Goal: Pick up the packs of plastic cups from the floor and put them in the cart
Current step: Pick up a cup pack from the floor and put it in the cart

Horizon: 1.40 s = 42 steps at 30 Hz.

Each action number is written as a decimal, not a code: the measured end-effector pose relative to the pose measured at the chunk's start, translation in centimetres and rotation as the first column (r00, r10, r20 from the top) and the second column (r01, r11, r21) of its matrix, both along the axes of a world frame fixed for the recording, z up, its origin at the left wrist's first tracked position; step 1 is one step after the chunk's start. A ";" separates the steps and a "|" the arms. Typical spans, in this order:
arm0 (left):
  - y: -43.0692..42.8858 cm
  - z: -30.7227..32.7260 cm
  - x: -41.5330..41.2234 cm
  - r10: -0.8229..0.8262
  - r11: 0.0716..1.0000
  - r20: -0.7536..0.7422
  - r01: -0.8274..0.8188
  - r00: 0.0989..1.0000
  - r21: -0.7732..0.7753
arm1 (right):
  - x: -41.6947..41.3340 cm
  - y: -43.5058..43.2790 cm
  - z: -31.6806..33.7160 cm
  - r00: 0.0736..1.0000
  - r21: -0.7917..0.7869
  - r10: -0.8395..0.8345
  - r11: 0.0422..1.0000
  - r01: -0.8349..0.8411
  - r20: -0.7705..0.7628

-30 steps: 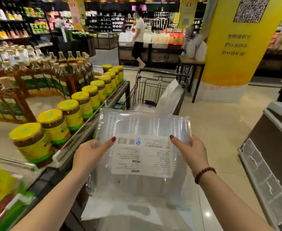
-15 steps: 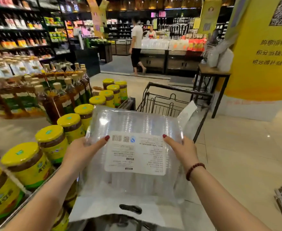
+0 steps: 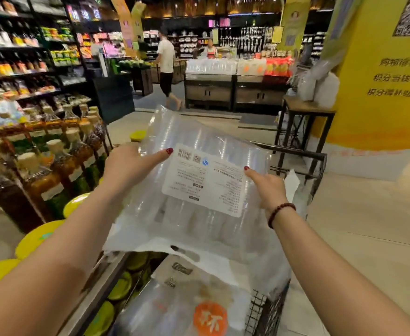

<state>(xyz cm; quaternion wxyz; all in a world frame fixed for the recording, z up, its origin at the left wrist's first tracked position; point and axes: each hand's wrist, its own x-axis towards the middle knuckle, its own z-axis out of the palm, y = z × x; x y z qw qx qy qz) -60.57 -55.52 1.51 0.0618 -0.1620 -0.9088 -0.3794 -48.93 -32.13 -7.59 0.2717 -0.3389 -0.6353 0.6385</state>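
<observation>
A clear pack of plastic cups with a white printed label hangs flat in the air, tilted, above the wire cart. My left hand grips its left edge, thumb on top. On the right edge sits my right hand, a bead bracelet at the wrist. Another pack of cups with an orange round sticker lies inside the cart below, near its wire wall. A further clear pack shows at the cart's far right side, mostly hidden.
A display of bottles and yellow-lidded jars runs close along the cart's left. A small dark table and a yellow pillar stand ahead right. A person walks in the aisle beyond. Tiled floor opens to the right.
Both hands have carried the pack forward and higher over the cart and tilted it. The view has advanced, so a pack lying in the cart now shows below.
</observation>
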 end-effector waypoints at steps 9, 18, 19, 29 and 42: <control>12.9 -4.4 -13.6 -0.182 0.963 0.128 0.203 0.975 -0.178 | -8.5 7.7 -5.9 0.963 -0.164 -0.198 0.960 0.229 0.185; 19.7 -18.5 -18.1 -0.238 0.943 0.408 0.310 0.882 -0.120 | -10.5 10.5 -13.0 0.821 0.002 -0.327 0.929 0.369 0.467; 19.8 -19.3 -18.5 -0.220 0.948 0.432 0.296 0.875 -0.117 | -10.9 10.5 -13.7 0.797 0.038 -0.326 0.933 0.357 0.508; 20.6 -26.0 -17.3 -0.139 0.971 0.506 0.217 0.851 -0.099 | -11.2 10.5 -17.2 0.631 0.312 -0.310 0.944 0.113 0.711; 21.3 -23.9 -17.7 -0.323 0.913 0.255 0.371 0.911 -0.170 | -9.3 12.5 -14.8 0.566 0.312 -0.265 0.950 0.014 0.781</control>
